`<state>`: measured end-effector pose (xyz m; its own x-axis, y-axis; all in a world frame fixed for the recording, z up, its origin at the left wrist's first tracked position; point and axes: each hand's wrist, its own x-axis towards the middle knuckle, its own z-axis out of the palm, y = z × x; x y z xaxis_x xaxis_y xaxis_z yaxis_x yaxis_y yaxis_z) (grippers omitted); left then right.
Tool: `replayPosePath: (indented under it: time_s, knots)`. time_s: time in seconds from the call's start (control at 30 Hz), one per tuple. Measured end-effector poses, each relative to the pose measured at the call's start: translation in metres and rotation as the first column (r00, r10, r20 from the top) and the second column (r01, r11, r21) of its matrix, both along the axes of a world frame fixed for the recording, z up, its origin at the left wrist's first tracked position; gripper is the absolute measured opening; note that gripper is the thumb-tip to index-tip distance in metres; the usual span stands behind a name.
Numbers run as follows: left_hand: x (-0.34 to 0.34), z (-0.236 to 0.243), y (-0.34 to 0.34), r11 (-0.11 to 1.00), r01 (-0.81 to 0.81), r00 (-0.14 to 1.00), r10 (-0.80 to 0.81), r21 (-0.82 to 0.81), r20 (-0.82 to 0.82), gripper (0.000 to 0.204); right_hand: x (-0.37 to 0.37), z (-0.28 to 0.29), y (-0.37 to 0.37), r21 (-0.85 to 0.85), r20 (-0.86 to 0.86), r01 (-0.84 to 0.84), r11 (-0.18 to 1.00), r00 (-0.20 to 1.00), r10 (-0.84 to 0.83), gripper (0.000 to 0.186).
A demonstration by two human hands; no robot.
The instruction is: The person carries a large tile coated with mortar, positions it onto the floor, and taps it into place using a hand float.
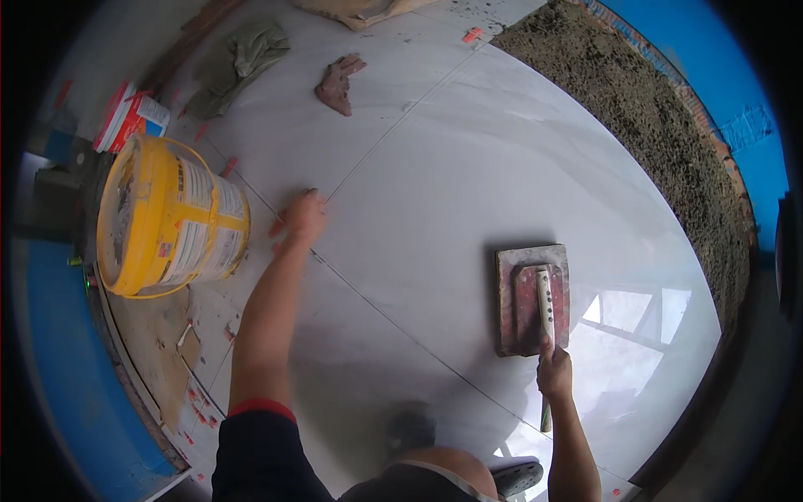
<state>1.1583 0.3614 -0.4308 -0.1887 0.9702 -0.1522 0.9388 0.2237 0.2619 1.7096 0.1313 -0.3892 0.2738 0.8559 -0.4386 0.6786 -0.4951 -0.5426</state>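
Observation:
My right hand (554,373) is closed around the pale handle of a flat, rectangular red tamping paddle (529,314). The paddle's worn, grey-edged face is over the large glossy white tile (468,192), close to or touching it; the gap cannot be made out. My left hand (304,216), slightly blurred, is on or just above the tile joints at the left, fingers curled together. What it pinches, if anything, is hidden. Beside it shows a small orange tile-levelling wedge (278,227).
Just left stands a yellow lidded bucket (192,222), with a red and white tub (132,117) behind. A brown glove (338,84) and a grey-green cloth (242,63) lie farther off. Rough mortar (636,117) borders the tiles at right. My shoe (517,477) is below.

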Motion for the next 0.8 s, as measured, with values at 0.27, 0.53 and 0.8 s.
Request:
replayPosePath:
  time_s: [0.27,0.53,0.8]
  knots:
    - [0.056,-0.007,-0.061,0.990,0.053,0.999,-0.053,0.130,-0.006,0.034,-0.010,0.023,0.001,-0.317,-0.288,0.162,0.934,0.922,-0.258,0.063]
    - [0.105,-0.030,-0.069,0.966,0.013,0.991,0.021,0.258,-0.131,0.072,-0.045,0.134,0.063,-0.125,-0.278,0.062,0.990,0.956,-0.095,0.061]
    - [0.097,-0.032,-0.025,0.968,-0.019,0.984,0.062,0.251,-0.165,0.069,-0.075,0.155,0.098,0.529,-0.426,0.039,0.848,0.876,0.225,0.061]
